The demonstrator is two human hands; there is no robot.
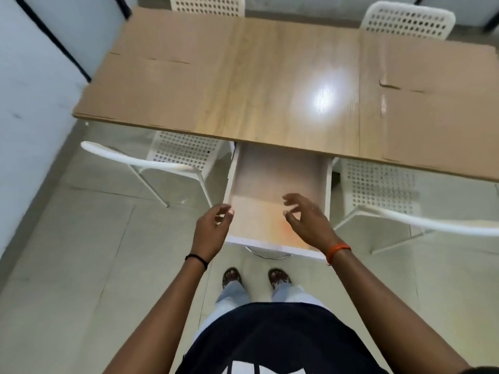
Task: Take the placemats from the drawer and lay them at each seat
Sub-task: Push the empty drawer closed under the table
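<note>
A white drawer [327, 184] stands pulled out from under the near edge of the wooden table [275, 85]; only its bare wood-look bottom shows. Brown cardboard-coloured placemats lie flat on the table: two on the left [140, 95] [172, 33] and two on the right [440, 128] [432, 63]. My left hand [212, 230] hovers at the drawer's front left corner, fingers loosely curled and holding nothing. Over the drawer's front right part is my right hand [307, 220], fingers spread and also holding nothing.
White perforated chairs stand at the near left [183, 152], near right [378, 184], far left [208, 5] and far right [407, 22]. A pale wall [29, 90] runs along the left. My feet [256, 276] stand on the tiled floor just in front of the drawer.
</note>
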